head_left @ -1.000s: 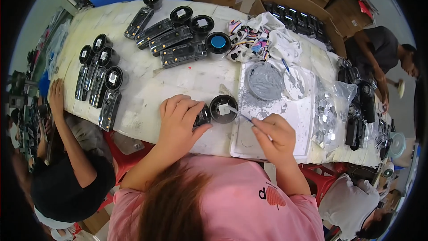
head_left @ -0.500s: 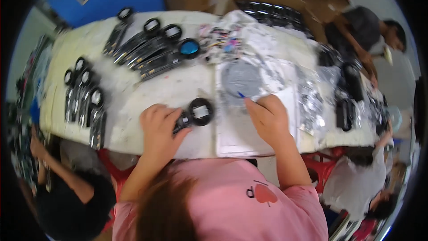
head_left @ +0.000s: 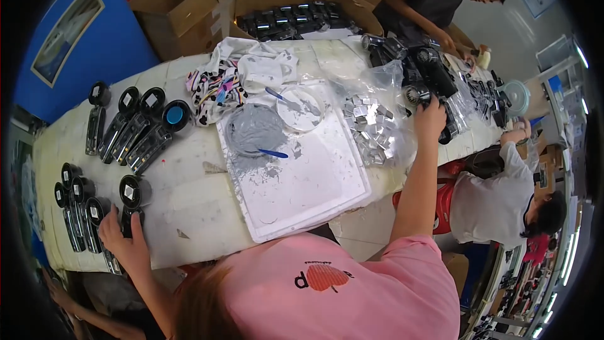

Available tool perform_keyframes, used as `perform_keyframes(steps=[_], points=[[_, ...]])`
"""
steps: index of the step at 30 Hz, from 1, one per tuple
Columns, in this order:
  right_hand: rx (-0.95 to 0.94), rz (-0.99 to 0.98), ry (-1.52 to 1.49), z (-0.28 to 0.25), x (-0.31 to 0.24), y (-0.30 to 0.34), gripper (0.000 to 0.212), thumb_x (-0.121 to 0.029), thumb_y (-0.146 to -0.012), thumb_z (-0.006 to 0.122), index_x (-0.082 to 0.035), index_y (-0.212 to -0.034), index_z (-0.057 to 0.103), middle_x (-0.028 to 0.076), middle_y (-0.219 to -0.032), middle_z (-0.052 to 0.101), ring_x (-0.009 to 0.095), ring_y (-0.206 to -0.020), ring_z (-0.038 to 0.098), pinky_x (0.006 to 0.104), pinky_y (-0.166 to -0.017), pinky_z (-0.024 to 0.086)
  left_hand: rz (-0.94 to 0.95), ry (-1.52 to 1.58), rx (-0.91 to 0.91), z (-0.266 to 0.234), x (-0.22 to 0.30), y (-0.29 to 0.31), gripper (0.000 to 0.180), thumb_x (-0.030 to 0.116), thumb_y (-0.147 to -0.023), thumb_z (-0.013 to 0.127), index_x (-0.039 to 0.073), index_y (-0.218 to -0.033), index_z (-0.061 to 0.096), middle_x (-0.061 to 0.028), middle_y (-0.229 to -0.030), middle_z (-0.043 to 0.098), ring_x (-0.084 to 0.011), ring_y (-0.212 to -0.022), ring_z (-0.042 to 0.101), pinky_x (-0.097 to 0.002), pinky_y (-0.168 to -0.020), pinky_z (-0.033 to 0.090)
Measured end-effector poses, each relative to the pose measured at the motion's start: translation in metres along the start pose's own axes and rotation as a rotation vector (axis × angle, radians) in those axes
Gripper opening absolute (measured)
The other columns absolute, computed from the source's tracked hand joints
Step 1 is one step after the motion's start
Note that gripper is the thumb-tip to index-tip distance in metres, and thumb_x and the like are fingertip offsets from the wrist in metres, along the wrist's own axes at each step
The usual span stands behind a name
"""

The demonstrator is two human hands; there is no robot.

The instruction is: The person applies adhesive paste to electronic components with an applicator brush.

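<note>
My left hand [head_left: 128, 247] is at the table's left side, its thumb and fingers closed around the narrow body of a black round-headed device [head_left: 135, 191]. A white square label shows on that device's head. Close beside it lie several similar devices [head_left: 74, 223]. Reaching far right, my right hand [head_left: 430, 121] closes on another black round-headed device [head_left: 418, 94] at the edge of a pile; its fingertips are partly hidden. Between the hands, a round tub of grey paste [head_left: 255, 127] stands on a white board [head_left: 302, 192], with a blue-handled spatula [head_left: 273, 153] across its rim.
A paste-smeared round white lid [head_left: 301, 108] holds a second spatula. Silver square pieces [head_left: 371, 127] lie in clear plastic, right of the board. Crumpled cloths [head_left: 220, 85] and more devices [head_left: 135, 129] lie farther back. A box of black devices [head_left: 302, 19] stands behind. Co-workers sit nearby.
My left hand has moved left with the black device to the row there. My right hand has left the blue-handled spatula at the tub and reached right to the pile. The view has turned right.
</note>
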State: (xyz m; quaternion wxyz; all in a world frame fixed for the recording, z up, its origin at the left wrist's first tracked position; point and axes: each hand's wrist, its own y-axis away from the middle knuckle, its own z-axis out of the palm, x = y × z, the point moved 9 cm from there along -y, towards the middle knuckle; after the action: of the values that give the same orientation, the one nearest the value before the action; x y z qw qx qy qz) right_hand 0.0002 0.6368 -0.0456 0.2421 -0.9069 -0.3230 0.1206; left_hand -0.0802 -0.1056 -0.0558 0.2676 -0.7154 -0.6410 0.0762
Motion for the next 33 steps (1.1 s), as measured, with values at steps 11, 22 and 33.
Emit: perform_keyframes(steps=[11, 22, 33], points=[[-0.256, 0.154, -1.096, -0.022, -0.030, 0.046, 0.077, -0.018, -0.080, 0.078, 0.000, -0.144, 0.039, 0.014, -0.113, 0.064, 0.022, -0.098, 0.064, 0.0314, -0.086, 0.050, 0.193, 0.479, 0.121, -0.030, 0.089, -0.017, 0.026, -0.004, -0.085, 0.059, -0.004, -0.111, 0.062, -0.0163, -0.106, 0.062, -0.0327, -0.098, 0.057, -0.0406, -0.090, 0.044], [-1.759, -0.207, -1.997, -0.126, -0.277, 0.260, 0.102, -0.002, -0.081, 0.074, -0.009, -0.155, 0.004, 0.012, -0.134, 0.052, 0.020, -0.122, 0.051, 0.0346, -0.101, 0.041, -0.161, 1.809, -0.441, 0.040, 0.230, -0.002, 0.075, 0.013, -0.089, 0.067, 0.001, -0.148, 0.022, -0.0124, -0.137, 0.043, -0.0233, -0.125, 0.047, -0.0402, -0.106, 0.038], [-0.387, -0.436, -0.375, -0.044, -0.168, 0.084, 0.019, -0.013, -0.088, 0.062, 0.003, -0.095, 0.068, 0.020, -0.091, 0.064, 0.039, -0.089, 0.062, 0.0442, -0.079, 0.050, 0.278, 1.121, -0.224, -0.016, 0.146, -0.021, 0.055, 0.001, -0.071, 0.076, 0.006, -0.119, 0.049, -0.0181, -0.128, 0.051, -0.0300, -0.113, 0.054, -0.0393, -0.098, 0.043]])
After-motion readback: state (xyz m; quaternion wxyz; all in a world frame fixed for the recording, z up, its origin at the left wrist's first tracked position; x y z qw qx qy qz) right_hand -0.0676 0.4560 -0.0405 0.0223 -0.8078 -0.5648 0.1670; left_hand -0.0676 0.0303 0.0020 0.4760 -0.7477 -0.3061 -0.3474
